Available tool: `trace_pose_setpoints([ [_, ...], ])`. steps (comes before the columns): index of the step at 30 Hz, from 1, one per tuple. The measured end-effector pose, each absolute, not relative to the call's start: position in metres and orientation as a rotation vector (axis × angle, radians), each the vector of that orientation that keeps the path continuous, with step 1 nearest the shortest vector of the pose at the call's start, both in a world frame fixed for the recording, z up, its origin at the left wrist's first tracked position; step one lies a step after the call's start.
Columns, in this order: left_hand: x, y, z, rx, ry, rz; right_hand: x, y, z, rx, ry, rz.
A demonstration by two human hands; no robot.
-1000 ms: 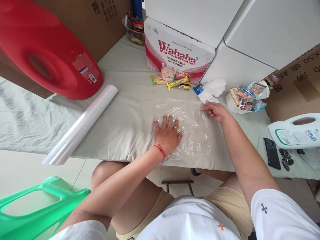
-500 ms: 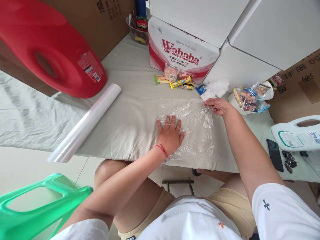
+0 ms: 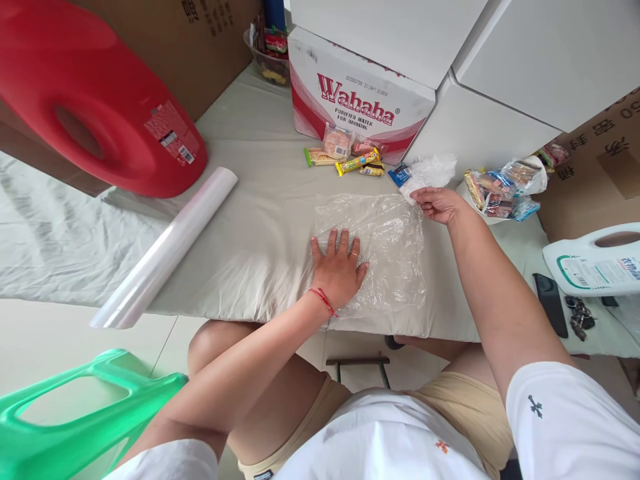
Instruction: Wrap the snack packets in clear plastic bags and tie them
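Note:
A sheet of clear plastic film lies spread and wrinkled on the cloth-covered surface. My left hand rests flat on its left part, fingers spread. At the sheet's far right corner is my right hand, its thumb and fingers pressed together. Whether the film's corner is between them cannot be made out. Just beyond those fingertips sits a crumpled clear plastic bag beside a small blue packet. Several wrapped snacks, among them a yellow bar and a round pink-orange one, lie farther back.
A roll of film lies at left, near a red jug. Behind the snacks stands a Wahaba-style printed "Wahaha" box. To the right are a snack tub, white bottle, phone and keys. A green stool stands lower left.
My right hand has shifted slightly away from me and to the right. The pulled creases in the film have slackened, and it lies flatter. My left hand stays pressed on the film.

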State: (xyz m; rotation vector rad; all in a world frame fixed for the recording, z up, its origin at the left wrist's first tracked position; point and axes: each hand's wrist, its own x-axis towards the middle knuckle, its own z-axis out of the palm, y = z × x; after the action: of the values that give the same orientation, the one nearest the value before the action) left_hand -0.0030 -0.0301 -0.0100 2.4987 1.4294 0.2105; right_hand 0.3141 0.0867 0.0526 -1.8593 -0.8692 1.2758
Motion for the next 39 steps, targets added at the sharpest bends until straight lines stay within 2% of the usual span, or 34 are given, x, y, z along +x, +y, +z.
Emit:
trace_pose_setpoints([
  [3, -0.003, -0.030, -0.010, 2.503, 1.436, 0.221, 0.318, 0.081, 0.049, -1.849, -0.781, 1.246],
  [8, -0.002, -0.031, -0.011, 2.518, 1.443, 0.216, 0.313, 0.068, 0.045, -1.912, -0.918, 1.444],
  [12, -0.003, -0.030, -0.010, 2.512, 1.450, 0.216, 0.319, 0.066, 0.046, -1.938, -0.926, 1.478],
  [21, -0.003, -0.030, -0.007, 2.515, 1.451, 0.160, 0.321, 0.054, 0.042, -1.878, -0.737, 1.000],
  [25, -0.002, -0.031, -0.007, 2.510, 1.472, 0.147, 0.300, 0.004, 0.039, -2.013, -0.832, 0.908],
  [32, -0.001, -0.030, -0.008, 2.504, 1.482, 0.163, 0.258, -0.131, 0.030, -2.094, -1.016, 1.089],
  [39, -0.001, -0.031, -0.008, 2.494, 1.501, 0.196, 0.238, -0.169, 0.028, -2.025, -0.865, 1.216],
])
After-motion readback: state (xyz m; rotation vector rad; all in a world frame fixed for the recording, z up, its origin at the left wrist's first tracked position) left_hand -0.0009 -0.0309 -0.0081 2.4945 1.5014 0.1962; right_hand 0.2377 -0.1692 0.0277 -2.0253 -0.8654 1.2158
